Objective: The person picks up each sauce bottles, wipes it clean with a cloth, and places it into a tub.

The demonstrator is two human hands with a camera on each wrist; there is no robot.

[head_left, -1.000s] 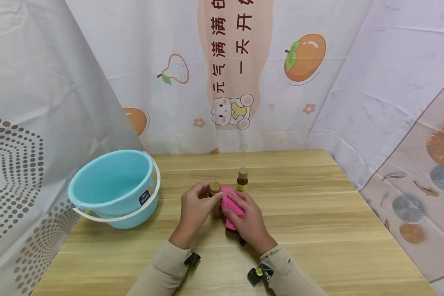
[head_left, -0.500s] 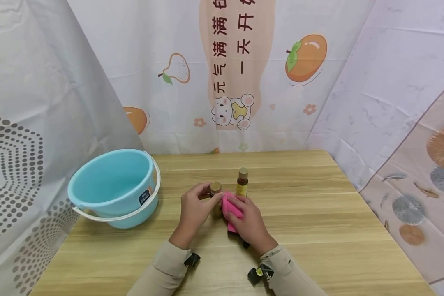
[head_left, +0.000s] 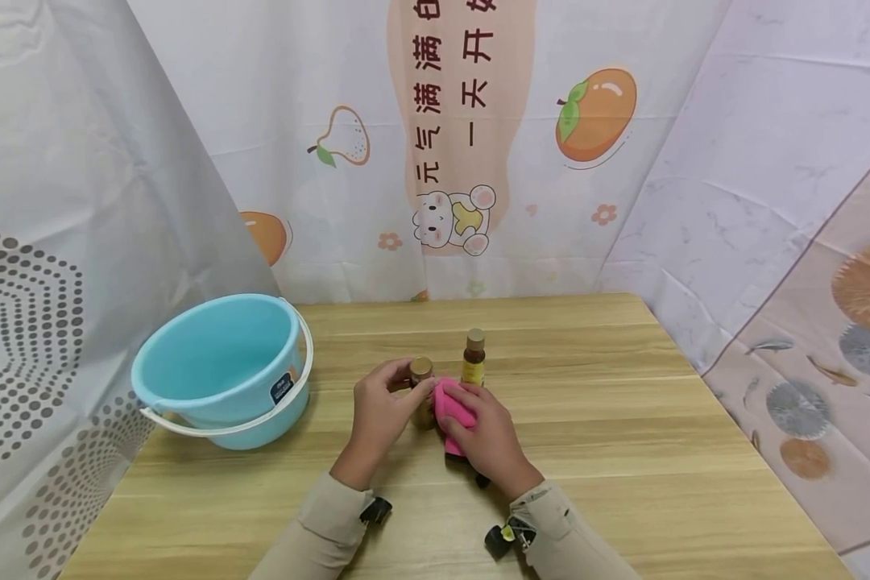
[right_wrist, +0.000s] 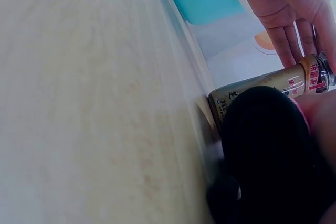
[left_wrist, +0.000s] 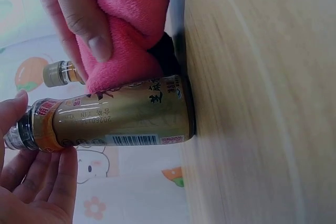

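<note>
Backdrop (head_left: 319,72): pale sheet, fruit and a bear-like figure printed on it; dark characters read 元气满满 and 一天开. Below it, wood-grain table (head_left: 623,419). Light-blue bucket (head_left: 221,362) on the table's left side, white handle hanging down in front.

Right hand (head_left: 491,435) grips the pink cloth and presses it to a bottle; left hand (head_left: 380,407) grasps the same bottle by the neck, thumb and fingers round it.

Held bottle (left_wrist: 121,116): near the middle of the table, upright, base at the tabletop. Slim, glossy gold-brown body, gold cap (head_left: 421,367). Pink cloth (left_wrist: 126,40): fuzzy, bunched, black at its edges, touching the bottle's side. Second bottle (head_left: 474,366) stands just behind the cloth: gold-toned cap, dark neck, yellow label, print too small to read.

Writing on held bottle: dark 芝麻 near base; red-and-white neck label, characters unclear; barcode (left_wrist: 134,140) low on the side; a stamped code beginning 2025. Bucket's dark label (head_left: 282,387) illegible.

Against one second ago: cloth and right fingers sit slightly lower, more of the yellow label shows. Left hand's grasp unchanged.
</note>
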